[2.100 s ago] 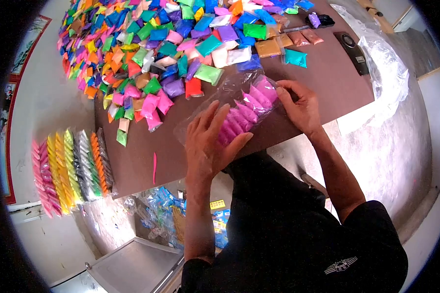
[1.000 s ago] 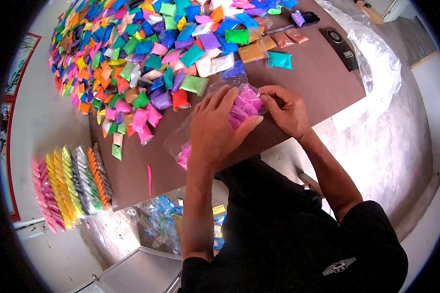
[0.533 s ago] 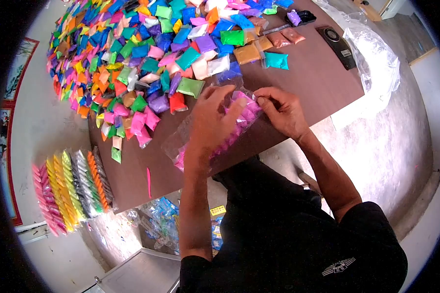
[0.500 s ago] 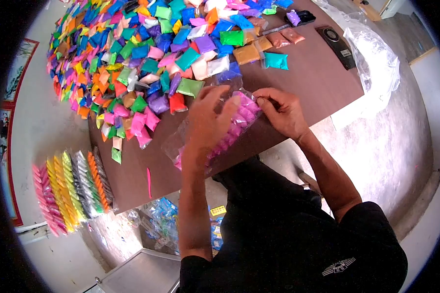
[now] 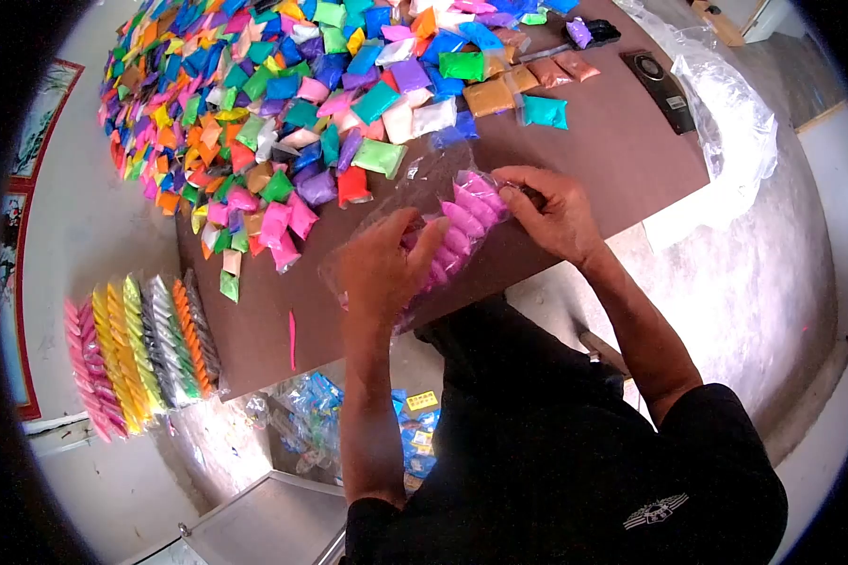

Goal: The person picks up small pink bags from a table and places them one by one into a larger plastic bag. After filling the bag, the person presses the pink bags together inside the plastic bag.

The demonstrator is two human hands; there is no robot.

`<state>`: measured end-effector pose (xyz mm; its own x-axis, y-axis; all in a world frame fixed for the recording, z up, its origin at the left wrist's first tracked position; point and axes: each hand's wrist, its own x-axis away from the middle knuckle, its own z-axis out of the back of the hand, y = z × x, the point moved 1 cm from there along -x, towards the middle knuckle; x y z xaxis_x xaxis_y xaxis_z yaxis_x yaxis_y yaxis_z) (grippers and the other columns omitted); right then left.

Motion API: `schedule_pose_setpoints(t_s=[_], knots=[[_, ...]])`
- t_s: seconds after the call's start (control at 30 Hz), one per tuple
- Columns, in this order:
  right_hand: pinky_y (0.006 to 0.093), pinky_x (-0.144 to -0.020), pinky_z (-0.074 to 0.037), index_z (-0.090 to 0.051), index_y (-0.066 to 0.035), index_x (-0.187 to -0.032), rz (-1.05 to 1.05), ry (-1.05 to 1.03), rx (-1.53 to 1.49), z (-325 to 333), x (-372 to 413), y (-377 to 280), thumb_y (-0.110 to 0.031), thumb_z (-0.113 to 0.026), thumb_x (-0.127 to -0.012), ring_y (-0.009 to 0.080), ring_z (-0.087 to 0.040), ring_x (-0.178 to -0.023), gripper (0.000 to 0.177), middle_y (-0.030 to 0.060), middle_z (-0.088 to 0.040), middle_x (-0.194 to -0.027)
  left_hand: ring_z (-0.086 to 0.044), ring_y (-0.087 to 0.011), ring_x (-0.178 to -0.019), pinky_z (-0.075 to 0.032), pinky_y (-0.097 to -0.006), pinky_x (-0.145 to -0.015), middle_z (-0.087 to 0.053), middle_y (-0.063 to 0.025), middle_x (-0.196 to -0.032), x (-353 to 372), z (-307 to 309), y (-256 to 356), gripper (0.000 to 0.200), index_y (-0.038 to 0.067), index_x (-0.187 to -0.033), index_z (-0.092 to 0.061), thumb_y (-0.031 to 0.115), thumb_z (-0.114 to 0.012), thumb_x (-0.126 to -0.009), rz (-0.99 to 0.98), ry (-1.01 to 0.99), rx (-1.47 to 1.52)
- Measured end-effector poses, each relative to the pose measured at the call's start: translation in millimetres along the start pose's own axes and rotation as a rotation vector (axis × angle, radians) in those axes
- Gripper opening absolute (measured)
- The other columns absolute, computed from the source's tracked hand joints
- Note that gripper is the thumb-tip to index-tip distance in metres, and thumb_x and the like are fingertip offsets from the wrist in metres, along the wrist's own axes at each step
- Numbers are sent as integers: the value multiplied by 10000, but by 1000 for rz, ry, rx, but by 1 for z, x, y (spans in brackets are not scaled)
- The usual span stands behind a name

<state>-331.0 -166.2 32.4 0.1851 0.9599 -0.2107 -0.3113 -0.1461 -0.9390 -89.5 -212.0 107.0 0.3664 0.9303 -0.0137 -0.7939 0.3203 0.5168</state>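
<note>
A clear plastic bag (image 5: 415,174) holds a slanted row of pink packets (image 5: 466,218) above the table's near edge. My left hand (image 5: 379,268) is closed around the lower part of the row, its thumb lying along the packets and its other fingers curled on the far side. At the upper right end, my right hand (image 5: 558,217) pinches the bag between thumb and forefinger. The lower end of the row is mostly hidden behind my left hand and wrist.
Colourful small packets (image 5: 377,102) are heaped across the brown table (image 5: 612,160). Filled rows of packets (image 5: 146,353) stand at its left edge, near a pink stick (image 5: 292,339). A black scale (image 5: 655,89) and clear plastic sheeting (image 5: 730,122) lie at the right.
My left hand has slid down along the row, towards its lower left end, uncovering more pink packets. My right hand keeps its pinch at the upper end. The view has shifted slightly.
</note>
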Motion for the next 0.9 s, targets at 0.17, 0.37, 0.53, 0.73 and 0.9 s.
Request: schedule_pose_setpoints(t_s=[0.17,0.37,0.53,0.73,0.9], knots=[[250,-765,-556,-750,-5,-1228,30,-10,-7,-2,1,3,-96,-713,-1022,76,-662,-895,228,47,-752,-1038,-754,-344,-837,-573,-424,-764,-767,-194,-916,-10,-13,-10,416,27,-1113,-773,412,-749,-959,-60,-18,91],[266,-799,-562,-743,9,-1216,-30,-55,-132,1,0,8,-64,-687,-1030,103,-675,-917,208,62,-761,-1091,-740,-271,-791,-566,-359,-754,-762,-172,-892,-14,-25,-22,286,12,-1093,-772,259,-779,-949,-48,-77,372],[276,-721,-564,-780,-43,-1150,154,69,-175,-5,-4,17,-72,-738,-980,114,-698,-830,178,68,-781,-1044,-739,-225,-805,-568,-348,-764,-782,-139,-931,-10,-28,-14,275,-6,-1107,-757,212,-791,-944,6,-23,403],[264,-721,-557,-783,-40,-1141,94,29,-162,-1,-2,13,-55,-737,-973,104,-691,-823,175,60,-781,-1036,-740,-268,-890,-563,-372,-810,-767,-174,-995,-21,-24,-6,346,0,-1166,-733,263,-788,-949,-82,-22,417],[261,-776,-556,-768,-14,-1151,37,-10,-167,-1,-1,10,-35,-711,-995,88,-675,-880,167,40,-770,-1020,-736,-300,-912,-559,-383,-822,-758,-183,-1014,-46,-22,16,385,3,-1171,-727,338,-736,-981,-117,-42,192]])
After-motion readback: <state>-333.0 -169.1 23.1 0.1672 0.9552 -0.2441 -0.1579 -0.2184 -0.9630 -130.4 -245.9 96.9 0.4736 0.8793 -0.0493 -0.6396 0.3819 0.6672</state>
